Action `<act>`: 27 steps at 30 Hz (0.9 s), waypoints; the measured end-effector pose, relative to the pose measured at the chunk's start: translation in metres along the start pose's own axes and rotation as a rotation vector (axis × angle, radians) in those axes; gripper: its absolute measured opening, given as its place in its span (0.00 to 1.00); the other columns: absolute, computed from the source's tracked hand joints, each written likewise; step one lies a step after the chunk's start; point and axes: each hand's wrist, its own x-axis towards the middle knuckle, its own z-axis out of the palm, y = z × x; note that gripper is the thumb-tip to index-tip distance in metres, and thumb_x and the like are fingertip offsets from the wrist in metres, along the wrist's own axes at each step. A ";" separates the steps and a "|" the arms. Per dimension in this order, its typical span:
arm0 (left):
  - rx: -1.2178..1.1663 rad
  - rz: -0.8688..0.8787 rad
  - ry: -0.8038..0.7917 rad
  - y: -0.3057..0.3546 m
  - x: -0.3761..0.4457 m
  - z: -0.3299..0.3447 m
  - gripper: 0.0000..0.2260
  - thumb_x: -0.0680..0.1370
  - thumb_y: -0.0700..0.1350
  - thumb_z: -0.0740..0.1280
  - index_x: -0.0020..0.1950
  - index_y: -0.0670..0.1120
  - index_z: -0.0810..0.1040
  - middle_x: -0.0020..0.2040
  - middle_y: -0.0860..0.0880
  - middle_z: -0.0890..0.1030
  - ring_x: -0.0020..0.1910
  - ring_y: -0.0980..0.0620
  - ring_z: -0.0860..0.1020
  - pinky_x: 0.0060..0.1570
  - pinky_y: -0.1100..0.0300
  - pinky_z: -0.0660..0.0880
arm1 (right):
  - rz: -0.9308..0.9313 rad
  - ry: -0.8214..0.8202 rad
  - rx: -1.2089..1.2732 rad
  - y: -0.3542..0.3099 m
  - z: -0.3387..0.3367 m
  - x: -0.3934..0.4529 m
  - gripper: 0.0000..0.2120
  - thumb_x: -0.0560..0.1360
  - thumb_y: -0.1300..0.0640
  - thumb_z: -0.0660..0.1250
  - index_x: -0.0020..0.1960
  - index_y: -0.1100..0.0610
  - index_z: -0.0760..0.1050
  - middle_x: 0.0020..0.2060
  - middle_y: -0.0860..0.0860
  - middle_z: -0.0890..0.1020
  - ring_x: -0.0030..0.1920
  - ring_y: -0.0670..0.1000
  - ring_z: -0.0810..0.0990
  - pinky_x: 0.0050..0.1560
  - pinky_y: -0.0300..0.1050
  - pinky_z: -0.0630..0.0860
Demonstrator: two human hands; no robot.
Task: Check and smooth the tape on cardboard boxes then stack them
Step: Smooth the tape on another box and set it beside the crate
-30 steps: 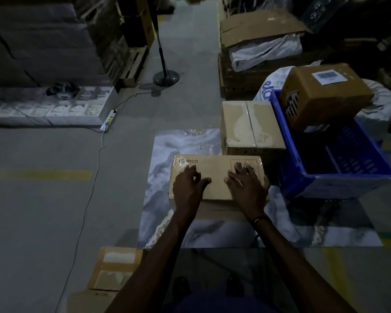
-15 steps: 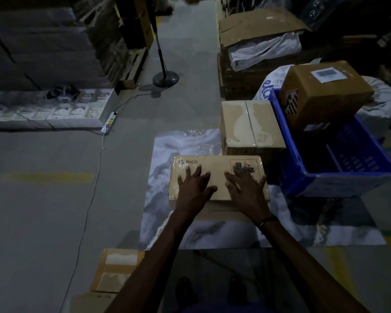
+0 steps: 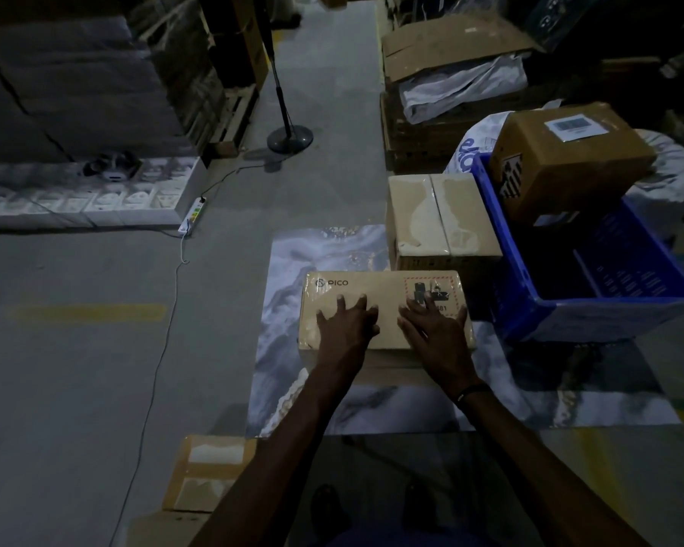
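Left hand (image 3: 346,327) flat, fingers spread and straight, palm down on top of the flat box (image 3: 376,305), left of its middle. Right hand (image 3: 435,333) the same: fingers splayed and straight, pressing the top on the right side, fingertips over the red-dashed printed mark (image 3: 431,294). Neither hand grips anything. Thin dark band (image 3: 470,392) on the right wrist.

The flat box is pale cardboard with "PICO" printed at its far-left corner, lying on a marbled sheet (image 3: 293,278) spread on the grey floor (image 3: 95,369). Shiny film or tape along its edges; cannot tell how smooth.

Just behind it, touching or nearly so, stands a taller taped box (image 3: 439,219) with a glossy tape strip down the middle of its top. To the right a blue crate (image 3: 506,270) sits partly on the sheet, with a brown box (image 3: 569,159) bearing a white label tilted on its far rim.

Near the bottom left, another taped box (image 3: 210,471) on the floor by the person's left arm. Further off: a white power strip (image 3: 192,215) with a cord trailing across the floor, a fan stand base (image 3: 289,138), a wooden pallet (image 3: 234,116), and stacked cartons (image 3: 451,73) with white plastic wrap on the right. Very dim light.
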 end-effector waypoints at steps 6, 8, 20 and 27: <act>-0.312 0.042 0.282 -0.018 -0.012 0.009 0.12 0.79 0.52 0.71 0.47 0.42 0.82 0.54 0.41 0.79 0.56 0.41 0.77 0.57 0.40 0.75 | 0.000 0.114 0.071 0.003 -0.001 -0.002 0.15 0.79 0.46 0.70 0.60 0.53 0.83 0.63 0.50 0.83 0.72 0.51 0.74 0.76 0.73 0.50; -0.390 0.030 0.303 -0.015 -0.020 0.008 0.15 0.80 0.50 0.71 0.52 0.37 0.82 0.59 0.37 0.79 0.62 0.40 0.75 0.64 0.42 0.70 | 0.017 0.131 0.068 0.004 0.000 -0.002 0.14 0.78 0.47 0.72 0.58 0.54 0.84 0.61 0.49 0.84 0.71 0.51 0.75 0.76 0.71 0.52; -0.319 -0.088 0.351 -0.029 -0.027 0.019 0.22 0.79 0.69 0.59 0.68 0.62 0.78 0.77 0.60 0.68 0.80 0.57 0.57 0.73 0.28 0.43 | 0.182 0.241 0.130 0.007 -0.019 -0.003 0.30 0.65 0.33 0.77 0.58 0.52 0.84 0.63 0.43 0.81 0.72 0.44 0.68 0.70 0.52 0.73; -0.447 -0.113 0.391 -0.028 -0.026 0.016 0.20 0.77 0.67 0.67 0.64 0.59 0.82 0.75 0.58 0.72 0.78 0.58 0.61 0.74 0.34 0.47 | 0.224 0.218 0.346 0.015 -0.034 -0.002 0.33 0.60 0.52 0.86 0.63 0.56 0.82 0.69 0.47 0.77 0.67 0.43 0.76 0.57 0.44 0.82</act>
